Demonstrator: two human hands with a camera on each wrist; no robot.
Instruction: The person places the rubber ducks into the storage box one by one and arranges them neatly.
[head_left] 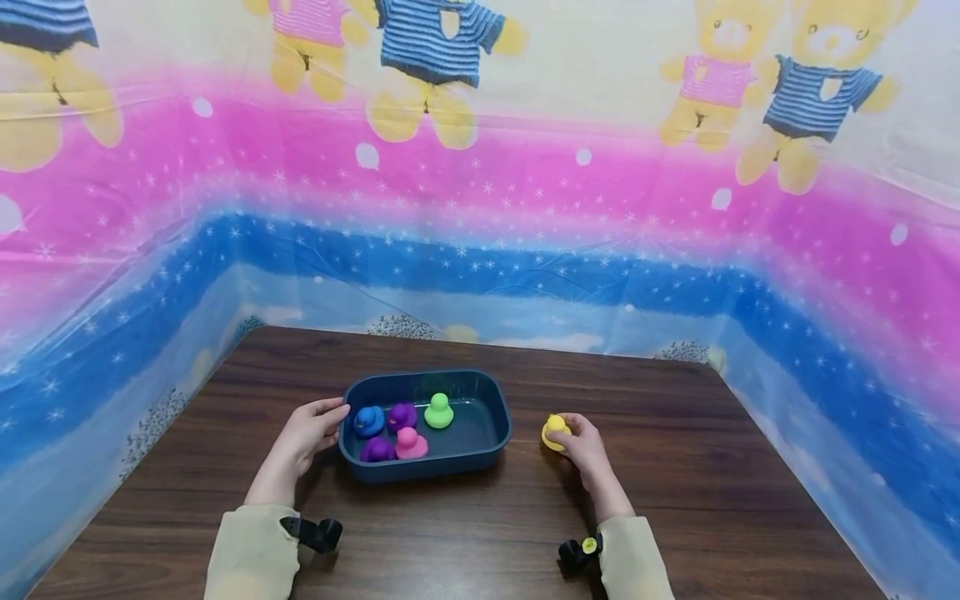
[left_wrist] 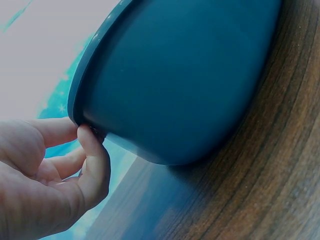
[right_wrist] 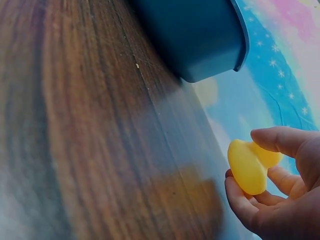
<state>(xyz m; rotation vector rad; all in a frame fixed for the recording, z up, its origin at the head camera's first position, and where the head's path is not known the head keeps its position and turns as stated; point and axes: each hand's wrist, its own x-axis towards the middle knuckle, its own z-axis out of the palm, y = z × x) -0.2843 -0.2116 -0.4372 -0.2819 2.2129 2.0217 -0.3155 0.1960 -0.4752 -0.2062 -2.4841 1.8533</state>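
A dark blue basin (head_left: 461, 461) stands on the wooden table, and my left hand (head_left: 310, 431) pinches its left rim between thumb and fingers. In the left wrist view the thumb and fingertips meet right at the basin's lip (left_wrist: 75, 100). Inside it sit a blue duck (head_left: 368, 422), two purple ducks (head_left: 402, 416), a pink duck (head_left: 411, 444) and a green duck (head_left: 438, 411). Right of the basin, my right hand (head_left: 587, 446) grips a yellow rubber duck (head_left: 555, 432) between thumb and fingers. The right wrist view shows this yellow duck (right_wrist: 247, 167) apart from the basin.
The brown wooden table (head_left: 465, 533) meets a printed curtain (head_left: 487, 275) with bears and snowflakes behind and at both sides. Black wrist cameras are strapped at the left cuff (head_left: 258, 550) and right cuff (head_left: 633, 558).
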